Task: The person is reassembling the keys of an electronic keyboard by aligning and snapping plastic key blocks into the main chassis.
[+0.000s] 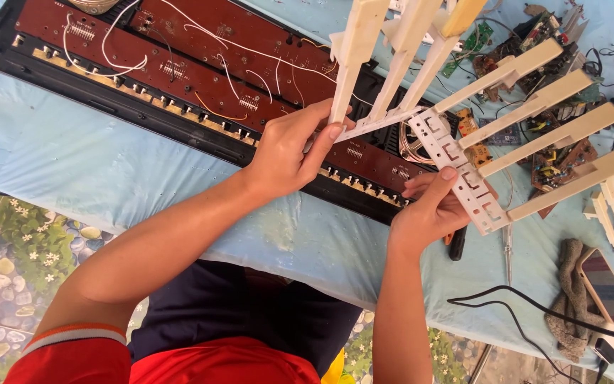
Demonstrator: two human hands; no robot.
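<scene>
On pale blue cloth-covered table [72, 156]: long black keyboard chassis with exposed brown circuit boards and white wires [179, 78] lies diagonally. Above it you hold cream plastic strip of piano keys [463, 142], keys fanning up and right. Your left hand [286, 153] pinches strip's near end, thumb on top. Your right hand [428, 210] grips perforated base rail, thumb pressed on it. Phone on grey rag [602, 284] at right edge.

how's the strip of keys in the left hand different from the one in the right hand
The left hand pinches a key strip whose keys point up and away, bunched close at steep angles. The right hand holds a key strip whose keys fan out to the right, evenly spaced. The right strip's slotted white base faces the camera; the left strip's base shows only edge-on. Both are cream plastic, held above the opened keyboard.
</scene>
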